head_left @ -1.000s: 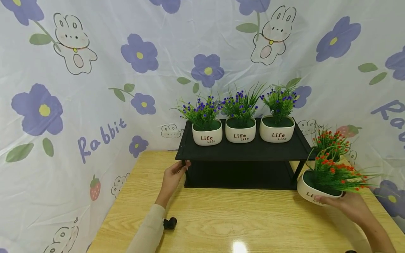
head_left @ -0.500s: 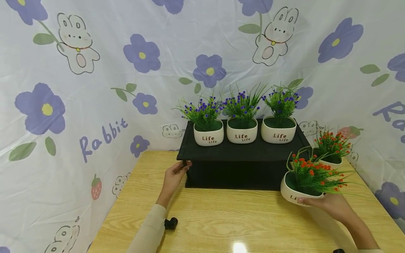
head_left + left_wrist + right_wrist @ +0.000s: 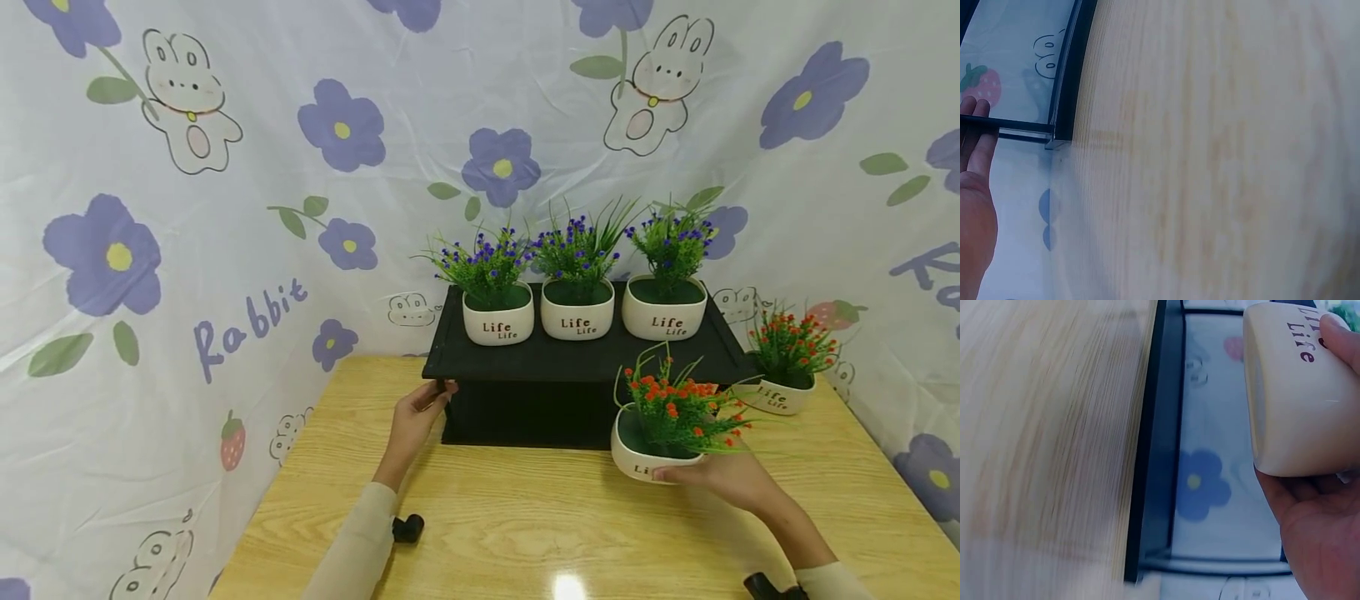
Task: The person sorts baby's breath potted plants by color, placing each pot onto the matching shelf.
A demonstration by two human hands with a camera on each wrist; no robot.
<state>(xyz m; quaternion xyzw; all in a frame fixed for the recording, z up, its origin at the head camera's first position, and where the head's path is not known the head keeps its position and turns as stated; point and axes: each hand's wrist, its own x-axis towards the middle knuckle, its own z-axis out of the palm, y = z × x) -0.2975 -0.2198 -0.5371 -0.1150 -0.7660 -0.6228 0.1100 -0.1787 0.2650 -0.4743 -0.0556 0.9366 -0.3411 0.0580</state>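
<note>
My right hand [image 3: 731, 475] grips a white pot of orange-red artificial flowers [image 3: 656, 468], thumb on its lettered front. The pot is held up, slightly tilted, before the right part of the black two-tier shelf [image 3: 585, 362]. In the right wrist view, the pot [image 3: 1300, 419] shows its side and base, with fingers beneath it. At the shelf's front left corner my left hand [image 3: 412, 421] holds the upright post. The left wrist view has its fingers [image 3: 982, 150] around the thin black post [image 3: 1022, 125]. Three white pots with purple flowers [image 3: 577, 321] stand along the top tier.
Another orange-red flower pot [image 3: 780, 396] stands on the wooden table [image 3: 510, 517] right of the shelf. Behind the shelf hangs a printed cloth [image 3: 420, 75]. The lower tier [image 3: 525, 425] is partly hidden by the held pot.
My right hand has carried the orange-red flower pot leftward, from beside the shelf's right end to in front of it. The left hand stays at the post.
</note>
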